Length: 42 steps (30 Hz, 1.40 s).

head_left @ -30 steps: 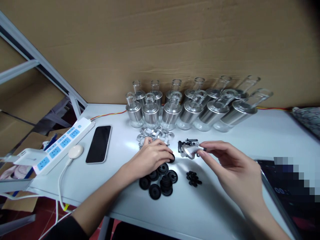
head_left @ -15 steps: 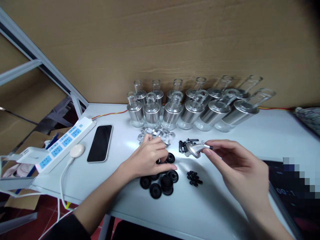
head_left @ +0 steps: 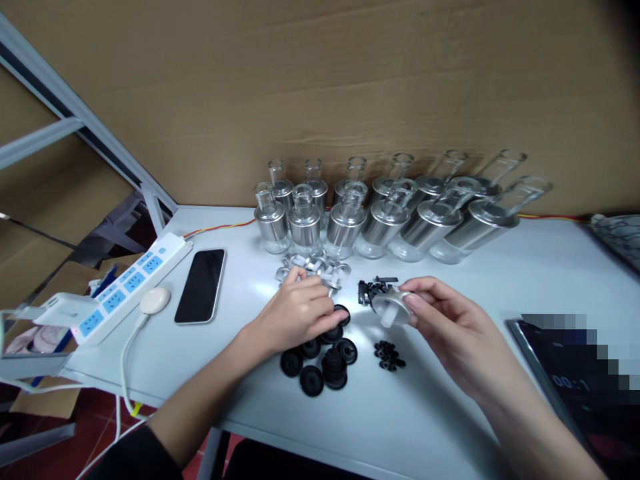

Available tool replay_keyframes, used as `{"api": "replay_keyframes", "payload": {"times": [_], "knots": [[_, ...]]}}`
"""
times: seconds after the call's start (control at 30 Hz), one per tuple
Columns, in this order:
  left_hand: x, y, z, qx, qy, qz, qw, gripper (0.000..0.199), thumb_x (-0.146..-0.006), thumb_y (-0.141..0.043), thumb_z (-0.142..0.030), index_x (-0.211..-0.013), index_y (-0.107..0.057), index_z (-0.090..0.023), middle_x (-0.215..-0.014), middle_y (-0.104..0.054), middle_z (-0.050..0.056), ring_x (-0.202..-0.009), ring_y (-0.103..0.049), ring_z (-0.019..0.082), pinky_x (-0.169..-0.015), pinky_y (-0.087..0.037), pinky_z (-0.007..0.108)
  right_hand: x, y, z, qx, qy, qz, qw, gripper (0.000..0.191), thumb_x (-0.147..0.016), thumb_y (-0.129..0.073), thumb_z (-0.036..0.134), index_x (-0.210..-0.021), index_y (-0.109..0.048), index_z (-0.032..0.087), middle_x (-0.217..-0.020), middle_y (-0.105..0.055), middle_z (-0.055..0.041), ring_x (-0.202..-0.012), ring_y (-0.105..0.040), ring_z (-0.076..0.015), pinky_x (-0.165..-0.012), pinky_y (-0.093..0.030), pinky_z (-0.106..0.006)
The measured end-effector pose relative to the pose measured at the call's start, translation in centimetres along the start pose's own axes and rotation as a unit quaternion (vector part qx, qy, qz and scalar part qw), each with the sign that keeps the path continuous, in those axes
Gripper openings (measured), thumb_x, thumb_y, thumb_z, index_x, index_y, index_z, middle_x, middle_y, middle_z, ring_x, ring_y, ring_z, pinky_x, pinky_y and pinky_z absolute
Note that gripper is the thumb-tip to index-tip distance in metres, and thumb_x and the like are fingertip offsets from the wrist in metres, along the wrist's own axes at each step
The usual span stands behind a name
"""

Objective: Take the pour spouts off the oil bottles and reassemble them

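Note:
My right hand (head_left: 450, 327) pinches a silver metal pour spout (head_left: 384, 305) between thumb and fingers. Its round base and white stem face down towards me, while the spout's tip is hidden by the fingers. My left hand (head_left: 293, 313) is over a heap of black round ribbed stoppers (head_left: 312, 381), its fingers curled. Whatever those fingers hold, if anything, is hidden beneath them. Just beyond that hand lies a pile of silver pour spouts (head_left: 342, 269). Short black strip-like parts (head_left: 366, 291) lie behind the held spout, and tiny black pieces (head_left: 389, 355) sit below it.
Two rows of glass bottles with metal sleeves (head_left: 347, 230) stand along the cardboard wall (head_left: 320, 87). On the left are a phone (head_left: 200, 287), a white charging puck (head_left: 155, 301) and a power strip (head_left: 133, 283). A dark screen (head_left: 555, 373) lies at the right.
My right hand has turned the pour spout, so its underside and white stem now show instead of its tip. My left hand's thumb has drawn in over the black stoppers.

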<state>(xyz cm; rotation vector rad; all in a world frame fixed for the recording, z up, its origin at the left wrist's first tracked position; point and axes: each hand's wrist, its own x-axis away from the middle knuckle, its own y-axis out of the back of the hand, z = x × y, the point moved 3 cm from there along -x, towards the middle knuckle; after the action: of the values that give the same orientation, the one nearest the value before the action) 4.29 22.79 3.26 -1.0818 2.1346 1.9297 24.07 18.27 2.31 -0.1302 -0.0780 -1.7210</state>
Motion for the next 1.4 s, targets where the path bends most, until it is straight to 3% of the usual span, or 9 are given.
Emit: {"api": "replay_keyframes", "payload": {"times": [0.1,0.23,0.37,0.53,0.73,0.9,1.07,1.27,1.4], "knots": [[-0.1,0.5,-0.3,0.004,-0.002,-0.055,0.998,0.039,-0.094,-0.048,-0.029,-0.057,-0.048,-0.015,-0.055,-0.048,-0.003,-0.059,-0.039,0.011,-0.067,-0.030,0.028,0.2,-0.9,0.2,-0.068,-0.065,0.070,0.993,0.033,-0.070,-0.072,0.050,-0.080,-0.060,0.020,-0.074,-0.060,-0.0007,-0.065,-0.061,-0.0140,-0.060,-0.056,-0.027],[-0.1,0.9,-0.7,-0.021,0.005,-0.134,0.991,0.039,-0.093,-0.049,-0.025,-0.055,-0.046,-0.016,-0.053,-0.046,-0.003,-0.058,-0.039,0.011,-0.065,-0.030,0.029,1.1,-2.2,0.0,-0.135,-0.155,0.203,0.957,0.032,-0.077,-0.066,0.049,-0.084,-0.054,0.021,-0.078,-0.062,-0.0030,-0.068,-0.065,-0.0169,-0.053,-0.054,-0.027],[0.1,0.9,-1.1,-0.024,0.004,-0.179,0.984,0.038,-0.091,-0.051,-0.024,-0.055,-0.045,-0.016,-0.053,-0.049,-0.002,-0.058,-0.041,0.012,-0.063,-0.032,0.029,1.7,-2.8,-0.5,-0.147,-0.176,0.248,0.941,0.027,-0.082,-0.061,0.047,-0.086,-0.054,0.021,-0.097,-0.062,-0.0059,-0.080,-0.065,-0.0169,-0.058,-0.055,-0.026],[0.1,0.6,-1.2,-0.009,-0.009,-0.183,0.983,0.038,-0.092,-0.051,-0.025,-0.056,-0.045,-0.016,-0.052,-0.050,-0.001,-0.058,-0.042,0.012,-0.061,-0.034,0.029,1.7,-3.2,-0.8,-0.154,-0.172,0.256,0.939,0.027,-0.080,-0.063,0.047,-0.085,-0.055,0.021,-0.097,-0.061,-0.0059,-0.084,-0.064,-0.0184,-0.064,-0.056,-0.030],[0.1,0.3,-0.9,0.031,-0.010,-0.173,0.984,0.030,-0.090,-0.055,-0.029,-0.064,-0.050,-0.015,-0.058,-0.055,-0.001,-0.059,-0.047,0.011,-0.062,-0.037,0.028,1.3,-2.6,-0.7,-0.165,-0.146,0.183,0.958,0.027,-0.075,-0.069,0.045,-0.083,-0.057,0.022,-0.093,-0.063,-0.0025,-0.084,-0.065,-0.0161,-0.075,-0.052,-0.028],[0.0,0.3,-0.7,0.066,-0.002,-0.145,0.987,0.017,-0.090,-0.054,-0.023,-0.076,-0.055,-0.014,-0.070,-0.063,0.002,-0.065,-0.056,0.011,-0.067,-0.042,0.027,1.1,-2.0,-0.3,-0.137,-0.106,0.135,0.976,0.029,-0.073,-0.070,0.047,-0.081,-0.058,0.022,-0.105,-0.065,-0.0056,-0.084,-0.066,-0.0181,-0.079,-0.052,-0.032],[-0.1,0.3,-0.4,0.177,0.090,-0.110,0.974,0.011,-0.089,-0.056,-0.026,-0.088,-0.057,-0.016,-0.075,-0.066,0.001,-0.067,-0.060,0.011,-0.069,-0.046,0.026,1.0,-1.9,0.3,-0.131,-0.065,0.130,0.981,0.027,-0.075,-0.069,0.048,-0.080,-0.058,0.023,-0.108,-0.067,-0.0050,-0.084,-0.067,-0.0171,-0.073,-0.053,-0.028],[0.0,-0.3,-0.1,0.321,0.225,-0.014,0.920,0.017,-0.083,-0.062,-0.026,-0.096,-0.059,-0.017,-0.084,-0.067,0.002,-0.075,-0.063,0.012,-0.070,-0.049,0.024,1.1,-1.6,0.1,-0.100,-0.031,0.119,0.987,0.024,-0.080,-0.065,0.047,-0.082,-0.058,0.024,-0.109,-0.067,-0.0053,-0.092,-0.066,-0.0181,-0.076,-0.051,-0.027],[0.0,-0.5,0.1,0.344,0.243,-0.009,0.907,0.016,-0.082,-0.064,-0.025,-0.094,-0.060,-0.017,-0.089,-0.067,0.002,-0.080,-0.063,0.014,-0.072,-0.049,0.024,1.2,-1.4,-0.4,-0.060,-0.020,0.137,0.988,0.020,-0.084,-0.060,0.045,-0.086,-0.057,0.025,-0.110,-0.067,-0.0042,-0.090,-0.066,-0.0174,-0.079,-0.051,-0.029]]}}
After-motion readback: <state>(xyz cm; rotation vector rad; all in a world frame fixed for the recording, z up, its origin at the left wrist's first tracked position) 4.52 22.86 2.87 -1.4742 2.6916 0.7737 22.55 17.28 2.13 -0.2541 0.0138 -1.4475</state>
